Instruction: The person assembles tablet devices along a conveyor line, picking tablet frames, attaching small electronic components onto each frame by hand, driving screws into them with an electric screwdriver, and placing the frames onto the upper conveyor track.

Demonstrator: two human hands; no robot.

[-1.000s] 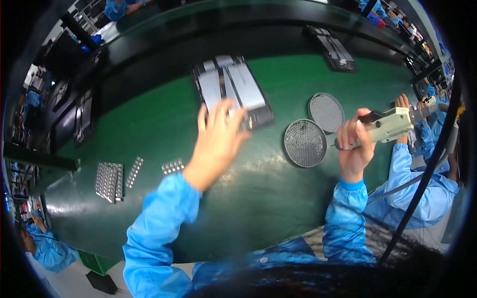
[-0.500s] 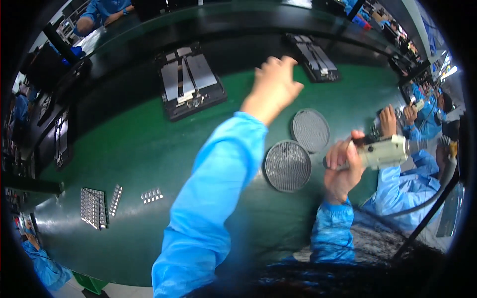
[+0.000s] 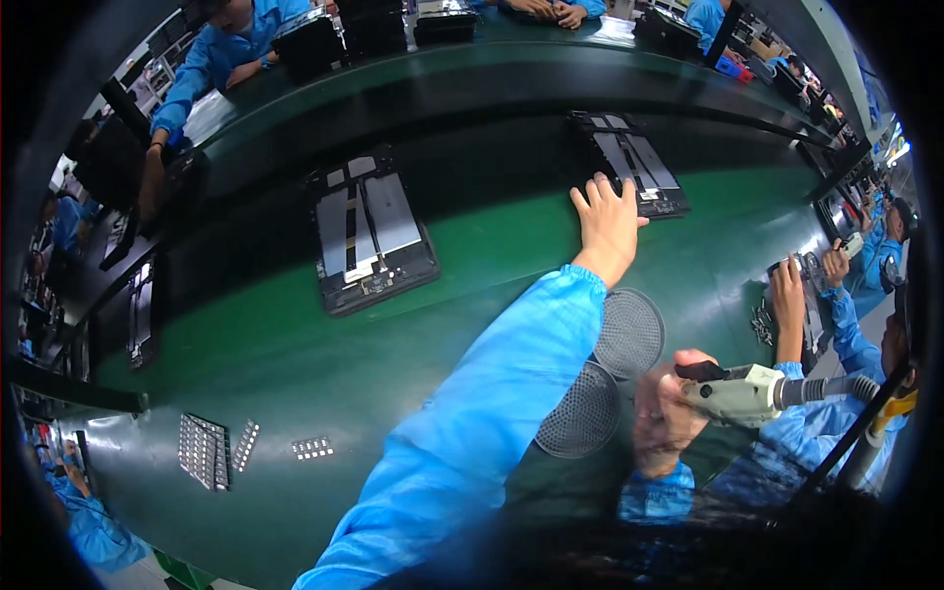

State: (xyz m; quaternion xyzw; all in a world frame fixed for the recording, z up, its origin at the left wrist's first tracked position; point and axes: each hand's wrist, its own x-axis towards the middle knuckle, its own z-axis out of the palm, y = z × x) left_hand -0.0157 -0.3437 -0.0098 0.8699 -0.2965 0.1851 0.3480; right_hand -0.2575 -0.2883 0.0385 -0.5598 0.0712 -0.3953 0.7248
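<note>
My left hand [image 3: 608, 228] stretches forward with its fingers spread, over the near left edge of an opened tablet [image 3: 639, 162] at the far right of the bench. Its fingertips overlap the casing; whether they press on it I cannot tell. A pale green powered screwdriver [image 3: 739, 395] with a ribbed grey hose is in my right hand [image 3: 669, 418], which is blurred by motion. Between my arms lie two round grey trays with ridged bottoms, one farther [image 3: 629, 332] and one nearer [image 3: 582, 418], the nearer partly covered by my left sleeve. Another opened tablet [image 3: 374, 236] lies left of centre.
Sheets of small parts [image 3: 205, 450] and smaller strips [image 3: 313, 448] sit at the near left of the green bench. More devices [image 3: 142, 315] stand along the left side. At right, a co-worker's hand [image 3: 789, 300] is beside loose small pieces [image 3: 761, 323]. Other people work across the bench.
My left hand has moved right and reached the far-right tablet. The whole view has shifted, so the bench things appear lower. My right hand still holds the screwdriver.
</note>
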